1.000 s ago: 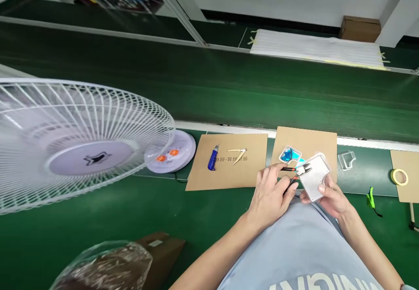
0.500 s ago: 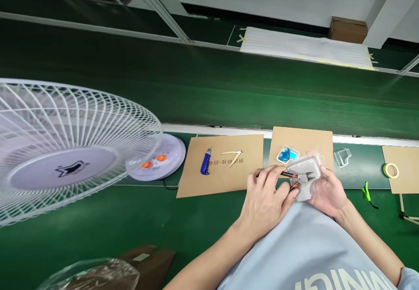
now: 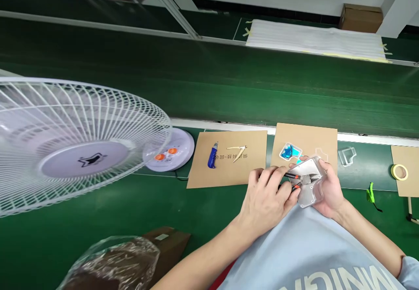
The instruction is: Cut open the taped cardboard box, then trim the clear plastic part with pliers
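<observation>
My left hand (image 3: 266,194) is wrapped round the black and orange handles of a pair of cutting pliers (image 3: 306,179). Their jaws point right and lie against a clear grey plastic piece (image 3: 309,197) with an irregular outline. My right hand (image 3: 331,191) grips that piece by its right side, with the thumb on its upper edge. Just behind it, a small clear tray with blue contents (image 3: 290,152) sits on a cardboard sheet (image 3: 314,135). Another clear plastic piece (image 3: 347,156) lies to the right. Whether the jaw tips bite into the plastic is hard to tell.
On the left cardboard sheet (image 3: 203,176) are a blue-handled knife (image 3: 212,155) and cream-handled pliers (image 3: 240,151). A large white fan (image 3: 88,159) fills the left side. Tape (image 3: 399,172) and a green tool (image 3: 370,194) lie right. A plastic-wrapped box (image 3: 131,259) stands below.
The view has shifted slightly, so the bench things sit a bit further right. My right hand has closed more firmly round the plastic piece, and the plier jaws reach further across it.
</observation>
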Available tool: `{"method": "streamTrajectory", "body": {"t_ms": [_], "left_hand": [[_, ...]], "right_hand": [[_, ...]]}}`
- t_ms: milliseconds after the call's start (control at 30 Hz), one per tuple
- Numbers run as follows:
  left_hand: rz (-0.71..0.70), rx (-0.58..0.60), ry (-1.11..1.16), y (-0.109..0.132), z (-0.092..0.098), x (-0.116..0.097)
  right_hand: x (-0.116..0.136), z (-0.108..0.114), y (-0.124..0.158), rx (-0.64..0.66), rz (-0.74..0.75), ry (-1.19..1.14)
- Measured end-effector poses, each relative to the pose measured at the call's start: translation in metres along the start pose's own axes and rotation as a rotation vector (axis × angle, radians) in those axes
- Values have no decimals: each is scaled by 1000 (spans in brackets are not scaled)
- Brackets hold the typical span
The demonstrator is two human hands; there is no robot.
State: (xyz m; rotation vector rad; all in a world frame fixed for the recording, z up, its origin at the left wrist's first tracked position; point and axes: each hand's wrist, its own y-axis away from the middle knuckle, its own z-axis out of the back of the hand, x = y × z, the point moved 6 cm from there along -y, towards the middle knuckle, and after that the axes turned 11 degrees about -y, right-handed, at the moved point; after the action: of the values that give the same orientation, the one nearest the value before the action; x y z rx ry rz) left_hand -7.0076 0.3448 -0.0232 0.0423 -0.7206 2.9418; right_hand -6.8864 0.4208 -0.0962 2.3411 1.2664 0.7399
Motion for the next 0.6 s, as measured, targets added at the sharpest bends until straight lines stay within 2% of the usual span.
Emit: {"method": "streamTrajectory", "body": {"t_ms": [233, 600], "left_hand": [[-42, 14, 11, -1, -7, -2], [-115, 9, 62, 2, -18, -2]], "right_hand": [[-5, 4, 4, -84, 38, -10], [-10, 3, 8, -140, 75, 35]]}}
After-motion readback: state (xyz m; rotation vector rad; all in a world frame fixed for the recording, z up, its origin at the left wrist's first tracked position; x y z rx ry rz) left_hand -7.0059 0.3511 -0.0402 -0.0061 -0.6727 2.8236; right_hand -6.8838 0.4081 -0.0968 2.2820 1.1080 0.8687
